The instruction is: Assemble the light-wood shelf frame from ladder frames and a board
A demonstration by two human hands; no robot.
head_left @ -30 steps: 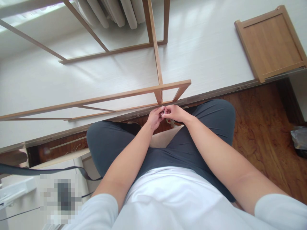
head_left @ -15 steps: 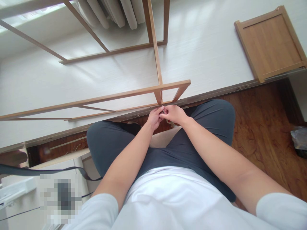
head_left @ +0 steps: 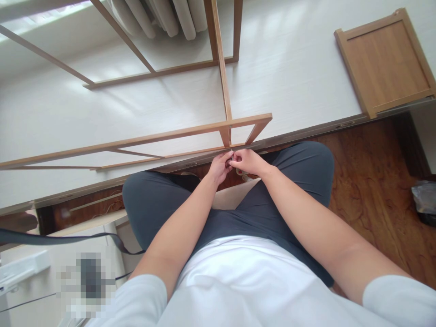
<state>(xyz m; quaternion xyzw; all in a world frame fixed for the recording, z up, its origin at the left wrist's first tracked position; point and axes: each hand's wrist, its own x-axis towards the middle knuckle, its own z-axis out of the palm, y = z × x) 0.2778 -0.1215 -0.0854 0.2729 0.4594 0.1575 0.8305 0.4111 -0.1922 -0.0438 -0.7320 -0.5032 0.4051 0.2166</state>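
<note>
My left hand (head_left: 220, 167) and my right hand (head_left: 248, 161) meet just below the front edge of the white surface. Fingertips of both are pinched on a small thin metal rod (head_left: 232, 157), mostly hidden by the fingers; its exact kind is too small to tell. Right above them stands a wooden frame (head_left: 190, 132) of slim brown bars, with the lower end of one crossbar (head_left: 225, 86) close to my fingers. The frame rests on the white tabletop (head_left: 289, 77), and neither hand grips it.
A wooden panel (head_left: 391, 63) lies at the right, reaching the table edge. Pale rounded slats (head_left: 163, 18) stand at the back. My knees flank the hands under the edge. At lower left is a pale cabinet (head_left: 112, 245) with a black strap (head_left: 68, 238); a plastic bag (head_left: 425, 197) sits on the wooden floor.
My right hand's fingers have shifted slightly around the thin rod, while my left hand stays in place. The frame and panel stand as before, apart from a slight camera shift.
</note>
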